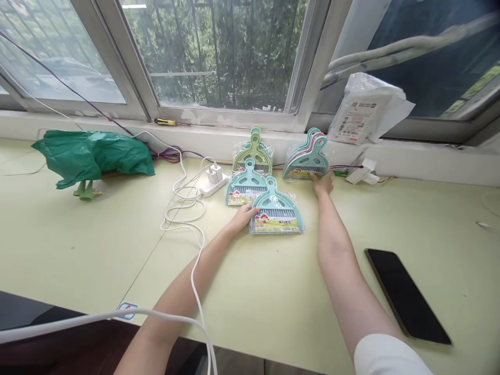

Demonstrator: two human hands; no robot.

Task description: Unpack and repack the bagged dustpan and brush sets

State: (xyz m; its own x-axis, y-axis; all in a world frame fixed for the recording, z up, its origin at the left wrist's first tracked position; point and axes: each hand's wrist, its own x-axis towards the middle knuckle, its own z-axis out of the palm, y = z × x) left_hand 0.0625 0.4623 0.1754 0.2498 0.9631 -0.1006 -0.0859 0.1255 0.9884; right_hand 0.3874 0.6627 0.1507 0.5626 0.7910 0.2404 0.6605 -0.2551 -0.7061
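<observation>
My left hand (244, 217) is closed on the left edge of a light-blue dustpan and brush set (276, 208) in clear wrap, thumb on its front. Just behind it stands another light-blue set (246, 182), with green dustpan sets (254, 151) leaning at the back. My right hand (323, 183) reaches to the back right and grips the lower right corner of a blue dustpan and brush set (310, 159). A pink dustpan (321, 139) and more blue show behind that one. Some of the fingers of both hands are hidden.
A white power strip (214, 186) and a loose white cable (183, 225) lie left of the sets. A black phone (406, 297) is by my right arm. Along the window sit a green plastic bag (97, 156), a screwdriver (165, 122) and a white package (363, 112).
</observation>
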